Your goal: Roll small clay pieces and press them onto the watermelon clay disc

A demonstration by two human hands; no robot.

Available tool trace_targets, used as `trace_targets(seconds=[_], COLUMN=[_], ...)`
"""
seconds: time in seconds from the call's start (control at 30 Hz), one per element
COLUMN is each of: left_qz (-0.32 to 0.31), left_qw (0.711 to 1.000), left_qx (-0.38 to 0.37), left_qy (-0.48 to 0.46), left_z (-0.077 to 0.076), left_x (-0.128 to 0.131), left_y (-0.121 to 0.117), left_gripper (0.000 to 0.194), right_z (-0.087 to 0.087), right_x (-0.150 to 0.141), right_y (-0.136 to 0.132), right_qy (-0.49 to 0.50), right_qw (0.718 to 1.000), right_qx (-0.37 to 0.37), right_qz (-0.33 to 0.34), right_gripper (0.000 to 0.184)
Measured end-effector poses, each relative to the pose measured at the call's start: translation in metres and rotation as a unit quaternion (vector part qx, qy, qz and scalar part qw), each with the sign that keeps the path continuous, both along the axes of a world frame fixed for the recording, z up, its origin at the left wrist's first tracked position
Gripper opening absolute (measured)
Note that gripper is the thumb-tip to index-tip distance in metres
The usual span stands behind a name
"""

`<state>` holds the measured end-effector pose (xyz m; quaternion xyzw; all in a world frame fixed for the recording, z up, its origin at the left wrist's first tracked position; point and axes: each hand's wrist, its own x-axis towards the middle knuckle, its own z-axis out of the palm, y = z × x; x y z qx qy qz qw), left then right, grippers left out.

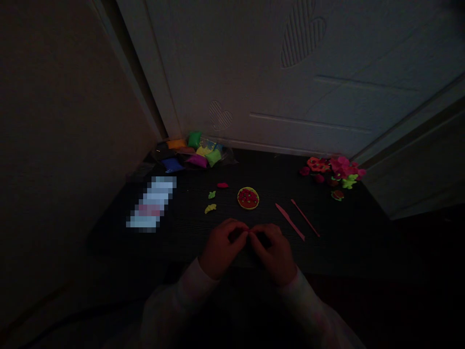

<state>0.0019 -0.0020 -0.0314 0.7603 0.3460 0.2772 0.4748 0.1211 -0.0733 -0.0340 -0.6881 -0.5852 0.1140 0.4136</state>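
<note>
Left hand (220,248) and right hand (276,253) meet with pinched fingertips, whatever they grip too dark to tell, near the yellow-rimmed red clay disc (248,198) on the table (348,242), seemingly mid-shaping, the next move likely calling for light pressure.

Left hand (222,246) and right hand (273,249) bare; long pale sleeves (304,293), faint pastel blotches, some pinkish.

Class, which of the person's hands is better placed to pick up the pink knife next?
Probably the right hand: the pink knife lies beside it; the left hand is farther.
</note>
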Motion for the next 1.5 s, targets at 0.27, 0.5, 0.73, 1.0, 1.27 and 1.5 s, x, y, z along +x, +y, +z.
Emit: trace_targets(seconds=[0.27,0.5,0.73,1.0,1.27,1.5], left_qz=[-0.003,-0.004,0.004,0.003,0.002,0.003], left_qw=[1.000,1.000,1.000,1.000,1.000,1.000], left_qx=[0.000,0.006,0.001,-0.003,0.000,-0.002], left_qy=[0.007,0.016,0.005,0.001,0.006,-0.003], left_z=[0.0002,0.0003,0.0016,0.0011,-0.0001,-0.0015], left_x=[-0.0004,-0.0008,-0.0005,-0.0014,-0.0011,-0.0014], left_y=[-0.0001,-0.0002,-0.0001,0.0000,-0.0001,0.0001], left_gripper=[0.009,0.008,0.007,0.008,0.007,0.007], right_z=[-0.0017,-0.0006,-0.0008,-0.0019,-0.0022,-0.0002], right_x=[0.0002,0.0003,-0.0002,-0.0004,-0.0001,-0.0002], right_y=[-0.0001,0.0002,-0.0001,-0.0004,-0.0005,0.0000], right_qy=[0.000,-0.002,0.008,0.010,0.007,0.013], right_qw=[1.000,1.000,1.000,1.000,1.000,1.000], right_qx=[-0.001,-0.006,-0.014,-0.014,-0.012,-0.014], right_qz=[-0.001,0.005,0.007,0.004,0.004,0.007], right_gripper=[0.005,0.005,0.005,0.005,0.005,0.004])
